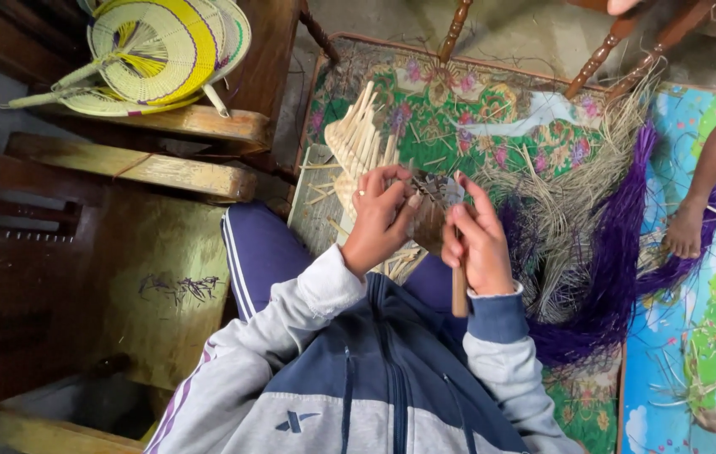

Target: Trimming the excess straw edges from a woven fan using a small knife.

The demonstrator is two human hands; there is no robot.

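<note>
left hand (377, 220): fingers curled, pinching the top of a small half-woven piece (428, 220) held over the lap
right hand (477, 244): closed round a wooden handle (459, 294) that sticks out below the fist
floor mat (492, 109): flowery green, with a bunch of pale splints (358, 139), loose straw (572, 197) and purple fibre (614, 269)
bench (232, 126): stack of finished yellow woven fans (156, 50)
packages, labels: can't spot any
far right: someone else's bare foot (684, 231)

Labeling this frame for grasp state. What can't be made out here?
- Head view: what the left hand pinches, covered by its own fingers.
- The small piece between both hands, blurred and partly hidden by the right hand.
- The wooden handle, its top inside the right fist.
- The other person's foot, body cut off by the right edge.
</note>
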